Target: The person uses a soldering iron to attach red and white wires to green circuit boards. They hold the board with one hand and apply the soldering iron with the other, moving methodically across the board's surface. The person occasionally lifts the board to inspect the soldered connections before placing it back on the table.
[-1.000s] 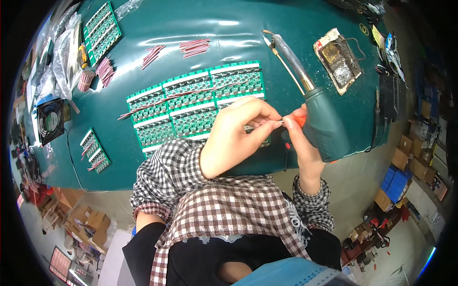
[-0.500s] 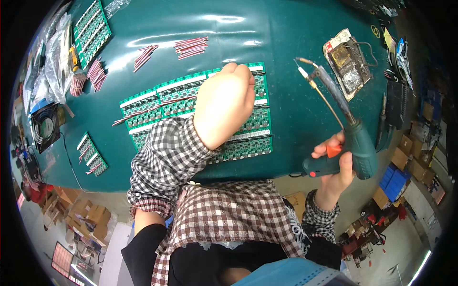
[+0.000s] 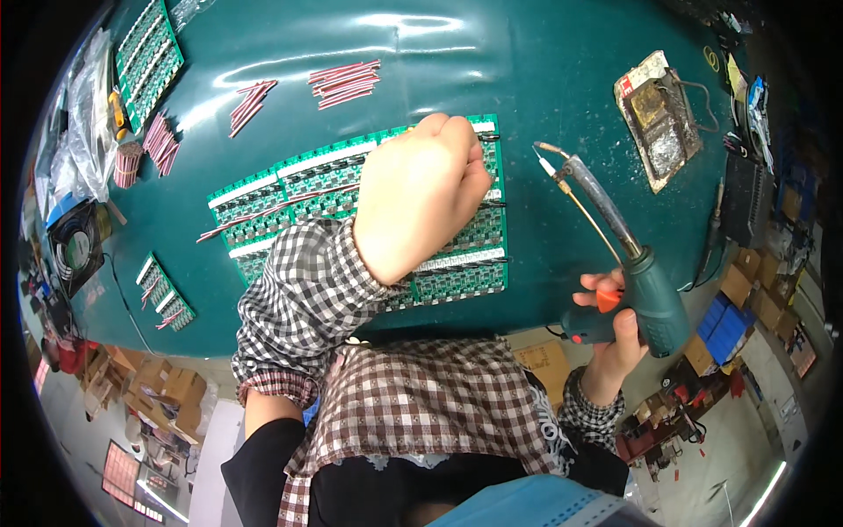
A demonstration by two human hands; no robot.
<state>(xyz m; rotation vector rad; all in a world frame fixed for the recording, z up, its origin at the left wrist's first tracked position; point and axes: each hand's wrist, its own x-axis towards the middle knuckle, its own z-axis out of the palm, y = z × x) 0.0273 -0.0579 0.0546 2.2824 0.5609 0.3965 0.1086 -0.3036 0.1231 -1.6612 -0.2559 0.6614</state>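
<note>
Green circuit boards [image 3: 320, 162] with white strips and small dark parts lie side by side in a block before me. My left hand [image 3: 417, 198] is closed over the upper right of this block, knuckles up. Its fingertips, and whatever they pinch, are hidden beneath it. To the right, my right hand [image 3: 619, 347] grips a dark green soldering gun [image 3: 657, 303] with an orange trigger. The gun's hot tip and thin solder feed tube point up and left, beside the boards' right edge. Red and white wires [image 3: 290, 209] lie across the boards left of my left hand.
Loose wire piles [image 3: 345, 83] lie beyond the boards. A soldering iron stand [image 3: 659, 119] with a crusted tray is at the far right. At left are another board panel [image 3: 149, 66], a small board piece [image 3: 165, 292], plastic bags [image 3: 79, 132] and a fan [image 3: 75, 241].
The soldering gun has come slightly lower and its tip nearer the boards' right edge. My left hand stays closed over the boards, a little further right. The whole view has shifted slightly.
</note>
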